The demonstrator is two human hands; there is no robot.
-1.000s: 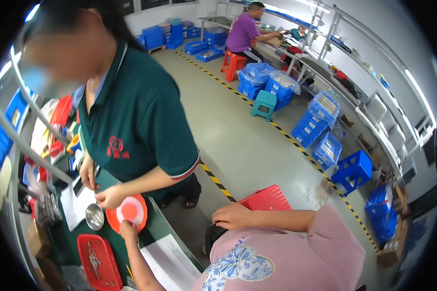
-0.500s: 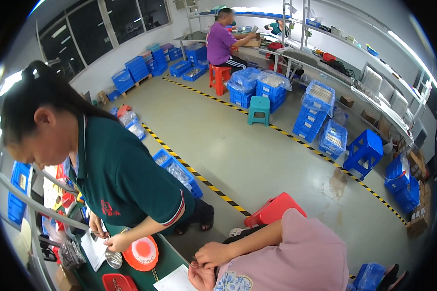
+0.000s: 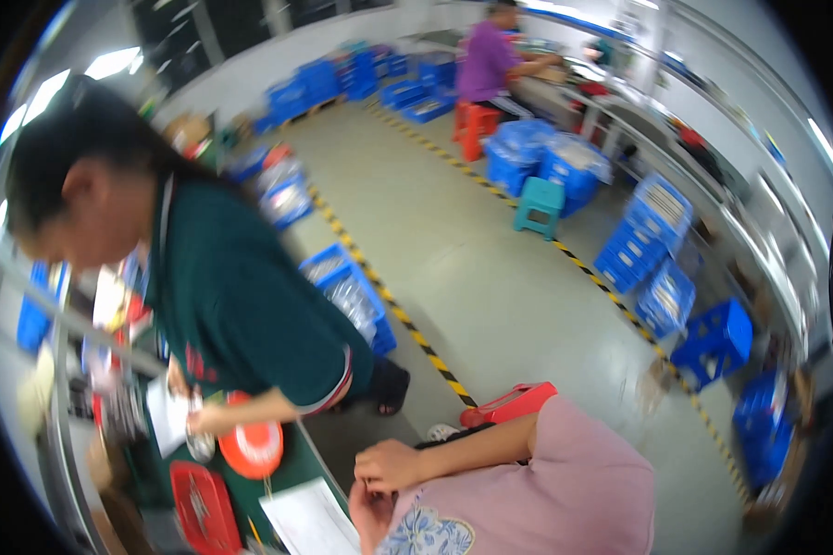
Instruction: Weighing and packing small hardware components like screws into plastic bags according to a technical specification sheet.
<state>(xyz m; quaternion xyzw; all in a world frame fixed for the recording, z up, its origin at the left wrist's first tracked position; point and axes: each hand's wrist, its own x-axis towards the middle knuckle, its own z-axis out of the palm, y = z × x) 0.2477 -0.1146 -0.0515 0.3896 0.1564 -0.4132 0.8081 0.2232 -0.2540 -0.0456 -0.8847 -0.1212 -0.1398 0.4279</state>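
Your right hand (image 3: 389, 464) curls just above your left hand (image 3: 371, 511), both to the right of the white sheet (image 3: 307, 520). Their fingers bunch close together; you cannot tell from this view whether they pinch anything. That flat, smooth, straight-edged sheet lies on the green tabletop (image 3: 292, 460), just beside your left hand. Beyond the sheet sits a round, bright orange dish (image 3: 237, 460) with a pale ring inside. To the sheet's left is a red tray (image 3: 220, 520) with rounded corners, holding small pieces too blurred to make out. Between sheet and tray lies a thin yellow stick (image 3: 254, 531). Farther beyond the sheet, a shiny bowl (image 3: 201, 449) sits by a co-worker's hand (image 3: 210, 419).
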